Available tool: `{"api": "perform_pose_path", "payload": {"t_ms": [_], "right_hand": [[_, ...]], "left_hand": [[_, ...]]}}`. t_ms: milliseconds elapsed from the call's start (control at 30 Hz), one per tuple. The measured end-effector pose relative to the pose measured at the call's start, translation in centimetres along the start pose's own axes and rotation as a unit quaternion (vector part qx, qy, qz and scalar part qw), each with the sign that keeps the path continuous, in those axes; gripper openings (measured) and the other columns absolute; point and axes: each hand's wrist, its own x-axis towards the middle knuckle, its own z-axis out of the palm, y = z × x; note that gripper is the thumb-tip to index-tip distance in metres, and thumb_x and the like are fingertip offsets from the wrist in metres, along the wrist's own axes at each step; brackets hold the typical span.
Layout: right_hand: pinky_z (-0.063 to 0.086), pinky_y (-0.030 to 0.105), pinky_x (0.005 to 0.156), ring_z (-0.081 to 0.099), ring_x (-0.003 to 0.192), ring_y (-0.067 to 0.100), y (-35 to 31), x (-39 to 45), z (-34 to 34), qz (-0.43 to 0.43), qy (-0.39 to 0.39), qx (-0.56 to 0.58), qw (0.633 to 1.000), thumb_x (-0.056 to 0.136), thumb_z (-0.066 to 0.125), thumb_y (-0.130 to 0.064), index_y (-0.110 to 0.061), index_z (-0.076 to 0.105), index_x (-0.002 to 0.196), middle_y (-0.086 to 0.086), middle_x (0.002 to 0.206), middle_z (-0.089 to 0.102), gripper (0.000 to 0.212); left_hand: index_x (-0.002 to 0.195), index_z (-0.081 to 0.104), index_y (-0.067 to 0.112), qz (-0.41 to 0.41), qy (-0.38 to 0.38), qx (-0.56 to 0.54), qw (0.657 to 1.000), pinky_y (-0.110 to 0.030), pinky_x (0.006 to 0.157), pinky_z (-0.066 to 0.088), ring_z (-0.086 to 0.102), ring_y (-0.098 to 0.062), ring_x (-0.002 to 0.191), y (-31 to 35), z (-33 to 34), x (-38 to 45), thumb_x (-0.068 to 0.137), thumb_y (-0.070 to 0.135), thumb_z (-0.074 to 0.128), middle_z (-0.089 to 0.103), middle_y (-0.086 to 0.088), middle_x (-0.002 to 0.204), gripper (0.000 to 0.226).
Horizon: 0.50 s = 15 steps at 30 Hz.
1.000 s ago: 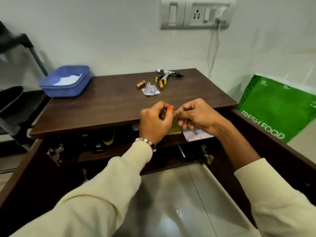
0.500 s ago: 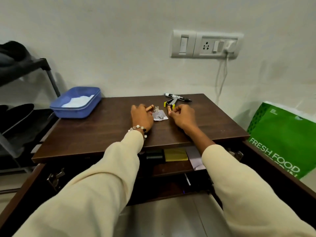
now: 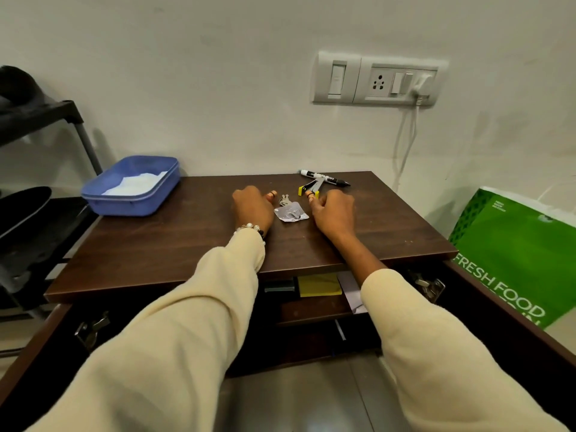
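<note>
Quick count: two hands, left hand [image 3: 253, 210] and right hand [image 3: 333, 213]. Two batteries: left battery [image 3: 273, 193] at 11 o'clock from the one foil pack [image 3: 291, 213], right battery [image 3: 310, 196] at 1. One marker [image 3: 324, 178], one blue tray [image 3: 134, 188], one green bag [image 3: 514, 251].

Copper batteries [image 3: 273, 194], blue tray [image 3: 131, 202], green bag [image 3: 523, 244], dark brown cabinet top [image 3: 174, 241].

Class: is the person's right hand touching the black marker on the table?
Apart. The head view shows a strip of bare table between the right hand and the black marker, which lies farther back towards the wall.
</note>
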Motion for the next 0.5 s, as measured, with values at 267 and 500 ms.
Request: {"api": "perform_pose_path", "payload": {"t_ms": [267,500], "right_hand": [[0.043,0.02,0.051,0.056,0.059,0.01,1.1,-3.9,-4.1,0.027,-0.117,0.352,0.928,0.095,0.054,-0.018,-0.014,0.06,0.083,0.005,0.073,0.064,0.015],[0.042,0.017,0.05,0.059,0.061,0.015,3.0,-9.9,-8.5,0.006,-0.229,0.589,0.775,0.09,0.05,-0.009,0.0,0.058,0.095,0.011,0.076,0.068,0.013]], "left_hand": [[0.112,0.063,0.002,0.023,0.059,-0.141,0.988,-0.03,0.087,0.044,0.057,-0.031,0.106,-0.8,-2.0,-4.6,0.099,0.012,0.044,0.061,-0.017,0.114,0.025],[0.104,0.053,0.018,0.105,0.072,-0.439,0.889,-0.033,0.055,0.049,0.055,-0.012,0.056,0.0,-2.2,-12.7,0.1,0.019,0.038,0.059,0.009,0.073,0.016]]}}
